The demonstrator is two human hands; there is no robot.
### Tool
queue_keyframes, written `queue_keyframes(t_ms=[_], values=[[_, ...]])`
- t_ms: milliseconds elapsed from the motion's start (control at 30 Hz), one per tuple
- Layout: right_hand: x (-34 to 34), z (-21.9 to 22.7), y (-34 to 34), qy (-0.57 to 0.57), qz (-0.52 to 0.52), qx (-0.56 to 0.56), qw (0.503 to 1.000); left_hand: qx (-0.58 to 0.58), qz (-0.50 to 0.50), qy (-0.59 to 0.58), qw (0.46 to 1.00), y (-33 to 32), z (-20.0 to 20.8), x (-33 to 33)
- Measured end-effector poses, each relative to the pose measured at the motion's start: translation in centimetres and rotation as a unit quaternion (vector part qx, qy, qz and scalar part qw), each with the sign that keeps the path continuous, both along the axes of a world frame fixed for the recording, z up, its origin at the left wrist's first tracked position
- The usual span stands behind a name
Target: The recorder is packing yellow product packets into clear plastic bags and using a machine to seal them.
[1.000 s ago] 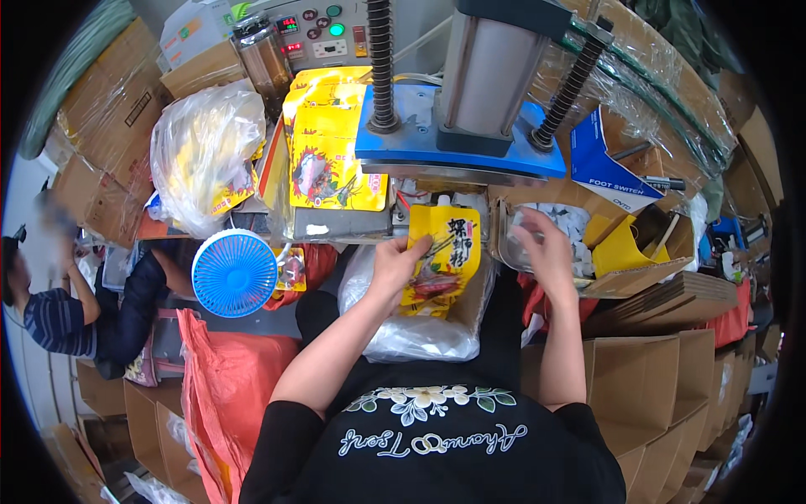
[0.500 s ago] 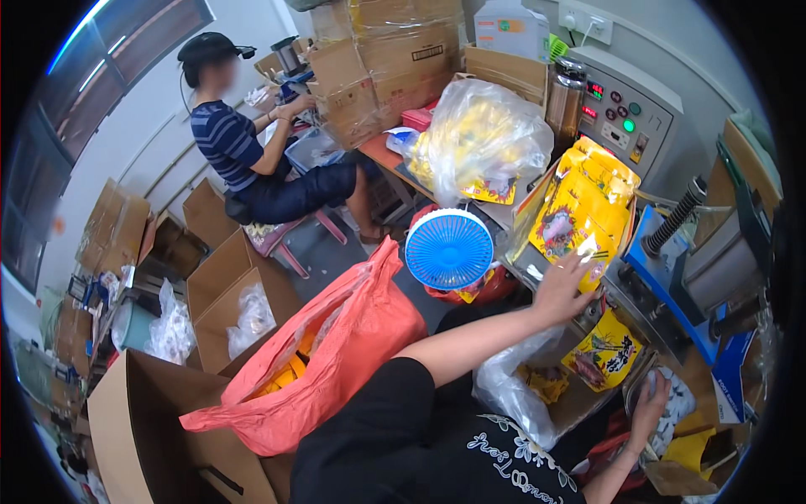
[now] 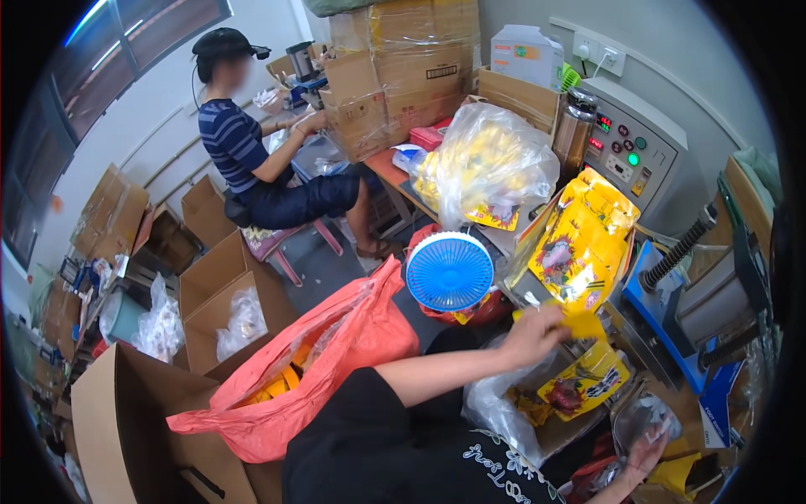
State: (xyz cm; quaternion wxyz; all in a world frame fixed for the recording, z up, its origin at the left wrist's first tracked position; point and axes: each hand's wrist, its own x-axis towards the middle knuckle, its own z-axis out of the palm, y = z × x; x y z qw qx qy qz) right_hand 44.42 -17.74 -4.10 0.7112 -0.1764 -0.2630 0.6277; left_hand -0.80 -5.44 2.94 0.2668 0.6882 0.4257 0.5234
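Note:
My left hand (image 3: 536, 338) is closed on the edge of a yellow pouch (image 3: 583, 325), blurred by motion. It is just in front of a stack of printed yellow pouches (image 3: 579, 244) in an open carton. Below it, another yellow pouch (image 3: 585, 382) lies on top of a box, next to a clear plastic bag (image 3: 491, 401). At the lower right, my right hand (image 3: 645, 454) has its fingers curled at some clear, shiny plastic (image 3: 645, 417); what they pinch is too small to make out.
A blue fan (image 3: 450, 271) stands ahead. To its right is a press with a blue plate and springs (image 3: 684, 277), below a control panel (image 3: 628, 147). A red sack (image 3: 319, 361) sits in a carton (image 3: 109, 420) on the left. A co-worker (image 3: 252, 160) sits at the far bench.
My left hand has drawn back from the stack toward me, bringing a yellow pouch off it. My right hand has shifted slightly lower. The view has tilted a little.

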Motion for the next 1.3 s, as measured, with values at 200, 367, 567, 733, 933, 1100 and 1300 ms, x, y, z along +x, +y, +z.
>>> queue_keyframes(t_ms=[200,367,567,733,933,1100,1300], values=[[-8.9,5.3,-0.5,-0.439,-0.210,-0.230,0.843,-0.248,-0.176,-0.101,0.947,-5.0,-1.1,2.0],[-17.1,10.8,-0.6,-0.672,-0.040,-0.100,0.733,-0.126,-0.100,0.102,0.982,-6.4,-4.7,3.8],[-19.3,10.6,0.3,-0.677,0.067,-0.054,0.731,-0.135,-0.268,0.043,0.953,-6.5,-6.9,3.6],[-18.3,10.5,2.3,-0.578,-0.052,-0.118,0.806,-0.276,-0.193,0.023,0.942,-4.3,-5.1,3.5],[-10.9,8.0,1.8,0.117,-0.195,-0.182,0.957,-0.438,-0.212,-0.195,0.852,-1.6,-2.5,8.3],[-6.2,2.0,0.7,0.328,-0.035,-0.120,0.936,-0.458,-0.141,-0.209,0.852,-1.1,-1.1,8.9],[-3.1,0.1,-0.4,0.158,0.083,-0.068,0.982,-0.333,-0.198,-0.038,0.921,1.5,-3.2,9.1]])
